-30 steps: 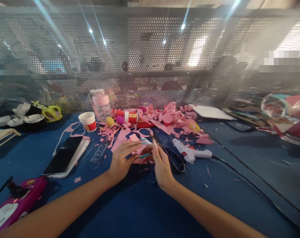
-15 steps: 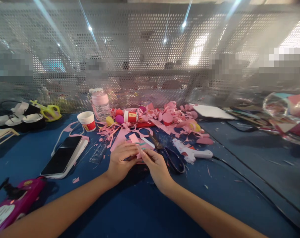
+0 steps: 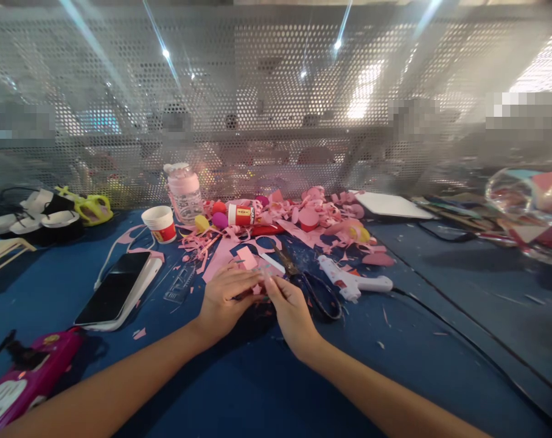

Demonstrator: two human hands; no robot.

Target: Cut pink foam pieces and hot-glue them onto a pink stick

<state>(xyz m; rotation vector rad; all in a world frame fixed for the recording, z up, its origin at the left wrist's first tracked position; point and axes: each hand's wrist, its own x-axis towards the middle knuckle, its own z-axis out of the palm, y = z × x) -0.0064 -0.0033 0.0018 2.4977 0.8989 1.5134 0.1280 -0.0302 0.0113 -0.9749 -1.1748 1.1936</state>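
Note:
My left hand (image 3: pixel 227 298) and my right hand (image 3: pixel 290 307) meet at the middle of the blue table, fingers bent together around a small pink piece (image 3: pixel 256 288) that looks like paper or foam. Its exact shape is mostly covered by my fingers. Both hands are closed, thumbs and fingertips pressed on the piece. Just behind them lie a pink rectangle (image 3: pixel 247 257) and a narrow white strip (image 3: pixel 272 263). Scissors with dark handles (image 3: pixel 320 296) rest beside my right hand. Farther right is a white glue gun (image 3: pixel 351 280) on its side.
Pink scraps (image 3: pixel 310 213) are heaped at the back, with a tipped paper cup (image 3: pixel 240 215). Left stand a paper cup stack (image 3: pixel 159 224), a pink-lidded bottle (image 3: pixel 184 191), a phone (image 3: pixel 115 289) and a magenta device (image 3: pixel 38 368). The glue gun's cord (image 3: pixel 462 340) crosses the right side.
My right hand has shifted slightly to the right, and the fingers of both hands have moved a little around the pink piece. The surrounding things stay in place.

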